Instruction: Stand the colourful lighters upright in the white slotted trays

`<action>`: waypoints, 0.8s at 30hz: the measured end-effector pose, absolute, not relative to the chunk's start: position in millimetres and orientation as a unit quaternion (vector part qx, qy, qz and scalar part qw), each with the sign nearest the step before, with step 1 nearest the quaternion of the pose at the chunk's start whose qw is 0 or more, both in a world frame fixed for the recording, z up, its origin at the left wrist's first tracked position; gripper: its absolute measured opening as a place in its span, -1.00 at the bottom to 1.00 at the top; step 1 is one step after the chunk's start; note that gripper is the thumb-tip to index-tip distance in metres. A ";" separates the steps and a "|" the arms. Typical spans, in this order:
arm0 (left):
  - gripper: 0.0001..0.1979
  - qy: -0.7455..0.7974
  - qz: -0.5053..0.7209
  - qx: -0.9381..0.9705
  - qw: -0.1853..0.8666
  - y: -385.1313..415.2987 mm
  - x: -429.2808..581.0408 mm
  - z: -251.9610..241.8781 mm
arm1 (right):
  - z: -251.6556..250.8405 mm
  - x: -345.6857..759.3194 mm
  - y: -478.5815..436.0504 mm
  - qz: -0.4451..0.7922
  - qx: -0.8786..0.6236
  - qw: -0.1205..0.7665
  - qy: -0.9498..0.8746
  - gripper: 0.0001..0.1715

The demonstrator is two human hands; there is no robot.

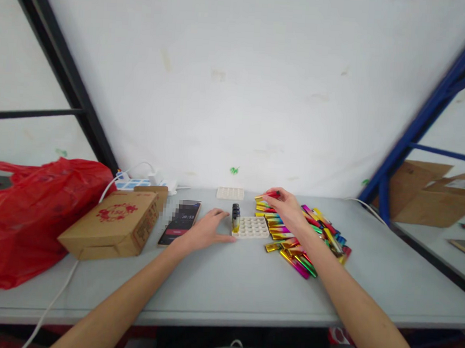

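A white tray with rows of round holes (254, 227) lies on the table in front of me. Several lighters (235, 224) with black tops stand upright in its left column. My left hand (207, 227) rests at the tray's left side, fingers apart, the thumb close to its near corner. Above the far end of a loose pile of shiny multicoloured lighters (287, 244), my right hand (287, 208) pinches a red and gold lighter (271, 195) between thumb and fingers. Part of the pile is hidden under my right forearm.
Against the wall lies a second white tray (230, 193). To the left are a phone (180, 223), a cardboard box (113, 222), a red plastic bag (41, 215) and a power strip (137, 184) with a white cable. Blue shelf posts (425, 109) and cardboard boxes (431, 199) stand right.
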State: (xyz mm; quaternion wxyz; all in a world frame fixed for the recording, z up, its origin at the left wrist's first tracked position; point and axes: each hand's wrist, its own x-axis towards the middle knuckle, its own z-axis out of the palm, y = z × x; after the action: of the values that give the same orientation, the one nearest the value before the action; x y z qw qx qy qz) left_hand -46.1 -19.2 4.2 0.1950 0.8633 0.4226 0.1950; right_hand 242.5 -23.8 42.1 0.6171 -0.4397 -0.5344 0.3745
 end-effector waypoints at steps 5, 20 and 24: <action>-0.18 0.399 0.225 0.864 0.210 -17.6 -42.1 0.9 | 45.2 224.3 -35.1 0.487 -0.377 0.608 -0.500 -0.50; -0.27 0.366 0.256 0.874 0.191 -8.7 -39.8 -11.1 | 31.6 195.1 -46.2 0.343 -0.474 0.525 -0.618 -0.25; -0.29 0.368 0.250 0.875 0.190 -11.3 -38.6 -8.5 | 31.0 192.3 -49.9 0.220 -0.497 0.509 -0.667 -0.24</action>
State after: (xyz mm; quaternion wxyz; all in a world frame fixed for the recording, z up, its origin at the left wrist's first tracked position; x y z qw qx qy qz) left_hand -38.6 -11.3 -8.5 0.1904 0.8749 0.3682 0.2503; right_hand 192.3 -49.9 31.0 0.5092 -0.4973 -0.6671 0.2199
